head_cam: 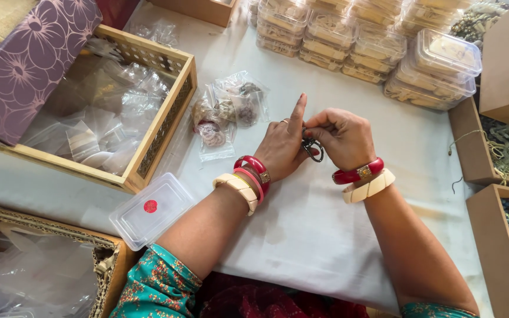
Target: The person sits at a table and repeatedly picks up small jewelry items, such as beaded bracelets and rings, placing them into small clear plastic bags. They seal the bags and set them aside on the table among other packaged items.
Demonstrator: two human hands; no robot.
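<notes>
My left hand (281, 147) and my right hand (343, 136) meet over a white cloth (325, 235) at mid table. Both pinch a small dark metal ring piece (313, 148) that hangs between them. My left forefinger sticks straight up. Each wrist carries red and cream bangles. Just left of my hands lie small clear bags (228, 112) with little ornaments inside.
A lattice-sided wooden tray (160, 126) holds clear bags at left, under a purple floral box (27, 62). A clear lid with a red dot (150, 209) lies near my left elbow. Stacked clear plastic boxes (378, 47) line the back. Cardboard boxes (496, 247) of beads stand at right.
</notes>
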